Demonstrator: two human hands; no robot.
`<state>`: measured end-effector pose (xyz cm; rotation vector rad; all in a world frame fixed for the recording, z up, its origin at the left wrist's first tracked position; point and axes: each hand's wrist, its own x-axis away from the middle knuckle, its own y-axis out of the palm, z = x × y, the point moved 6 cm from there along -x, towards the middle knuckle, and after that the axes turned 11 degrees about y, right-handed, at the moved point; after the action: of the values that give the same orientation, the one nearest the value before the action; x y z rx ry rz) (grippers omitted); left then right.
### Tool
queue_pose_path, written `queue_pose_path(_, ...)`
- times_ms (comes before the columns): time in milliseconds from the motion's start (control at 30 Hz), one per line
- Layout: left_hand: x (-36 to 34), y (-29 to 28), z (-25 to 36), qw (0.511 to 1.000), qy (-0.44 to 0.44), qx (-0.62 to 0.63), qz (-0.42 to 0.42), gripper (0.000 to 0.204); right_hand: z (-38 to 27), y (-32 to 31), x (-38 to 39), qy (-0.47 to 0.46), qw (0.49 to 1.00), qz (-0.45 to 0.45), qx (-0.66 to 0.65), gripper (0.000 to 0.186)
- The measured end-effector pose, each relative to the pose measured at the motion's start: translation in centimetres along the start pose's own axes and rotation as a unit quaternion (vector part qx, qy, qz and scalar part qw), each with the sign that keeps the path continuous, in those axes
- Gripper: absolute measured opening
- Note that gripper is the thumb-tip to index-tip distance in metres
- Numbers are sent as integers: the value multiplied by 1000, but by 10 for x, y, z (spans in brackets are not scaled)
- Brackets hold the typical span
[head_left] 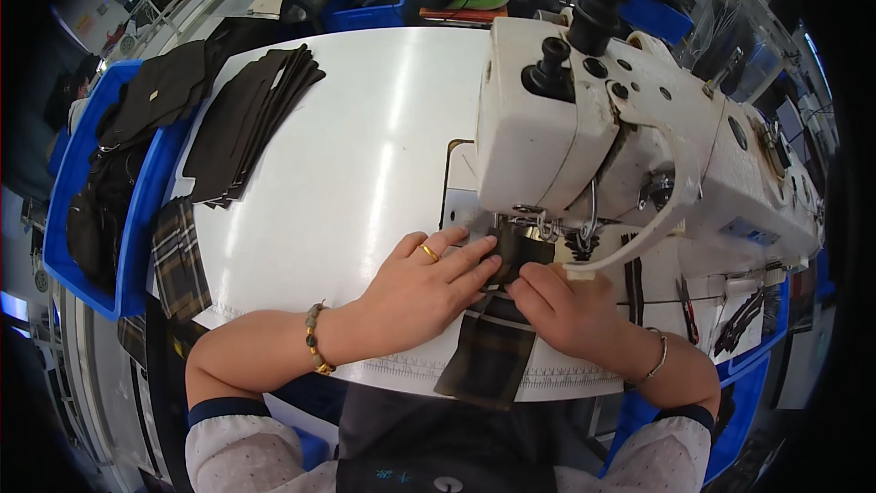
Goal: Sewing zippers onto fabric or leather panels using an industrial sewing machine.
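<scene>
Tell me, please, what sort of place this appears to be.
Most likely a garment-sewing workshop: a white sewing machine stands on the tabletop, dark fabric pieces lie stacked, and a blue bin holds more cloth.

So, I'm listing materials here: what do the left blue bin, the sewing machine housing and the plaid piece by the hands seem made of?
Blue bin: probably moulded plastic, judging by its even colour and smooth, slightly shiny walls.
Sewing machine housing: likely painted metal, glossy off-white with smudges; plastic isn't ruled out.
Plaid piece: apparently matte woven cloth, given crossing stripes; fibre unclear.
</scene>
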<state>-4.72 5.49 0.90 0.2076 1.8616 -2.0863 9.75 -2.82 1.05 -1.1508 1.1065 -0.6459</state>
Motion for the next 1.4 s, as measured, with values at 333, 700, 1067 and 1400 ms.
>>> queue_pose_path(333, -4, -3, 0, 999, -5, -1, -38, 45, 11, 1, -9, 37, 999, 6, 25, 40)
queue_pose_path(700, -13, 0, -8, 999, -36, -7, -36, 46, 31, 9, -16, 59, 994, 59, -69, 32)
queue_pose_path(1067, 25, -17, 71, 982, 145, -107, -50, 39, -7, -11, -9, -131, 989, 32, -52, 25)
queue_pose_path(1400, 49, -27, 92, 988, 137, -58, -48, 39, -62, -32, 39, -122, 991, 5, -63, 26)
